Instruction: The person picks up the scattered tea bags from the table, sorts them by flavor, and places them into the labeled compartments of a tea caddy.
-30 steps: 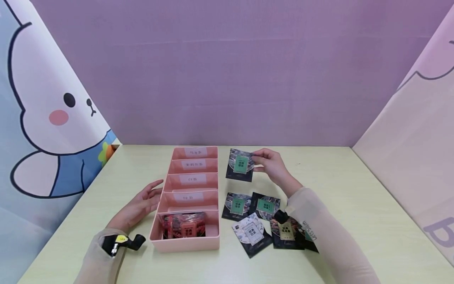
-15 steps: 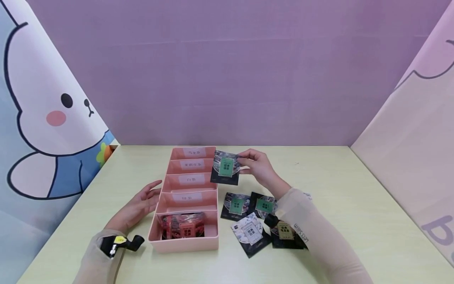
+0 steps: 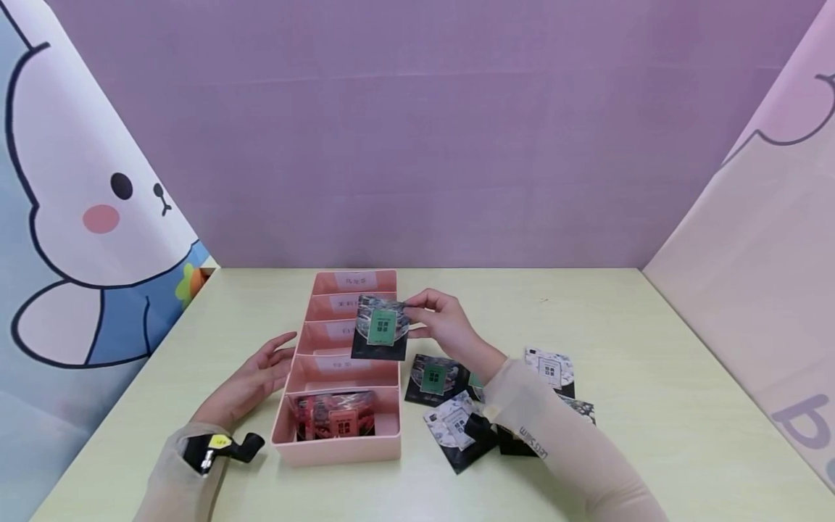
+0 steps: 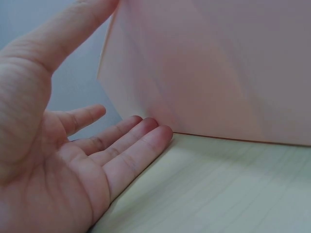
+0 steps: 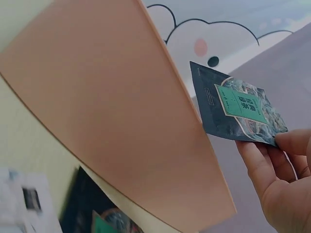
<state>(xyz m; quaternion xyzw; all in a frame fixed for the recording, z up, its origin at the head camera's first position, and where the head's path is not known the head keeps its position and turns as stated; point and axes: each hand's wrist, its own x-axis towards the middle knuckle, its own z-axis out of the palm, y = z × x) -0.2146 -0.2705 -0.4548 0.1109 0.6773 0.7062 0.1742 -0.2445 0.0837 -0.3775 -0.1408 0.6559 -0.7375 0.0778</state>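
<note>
Fingers of right hand: pinching green-label packet by its right edge, close to the far corner. Drawn together on the thin edge, thumb tip to the printed side, index behind. Remaining fingers bent, partly hidden.

Packet held up over right half of pink box, at the middle compartments as seen from the head; partly covering the white labels there. Tilted in right wrist view, beyond the box's top edge.

Fingers of left hand: released, nearly straight, thumb spread well away. Tips at foot of box's left wall, seemingly touching it in left wrist view.

Box set lengthwise, near to far, five compartments in a row. Red packets lying in the nearest; count hard to tell.

On table, right of box: second green-label packet just beside it, another half hidden at its right; white-patterned packet lying nearer, turned at an angle. Farther right, white-topped packet past right sleeve. Dark packet partly under that sleeve, print hidden. At far edge, purple backdrop; to the left, cartoon panel.
</note>
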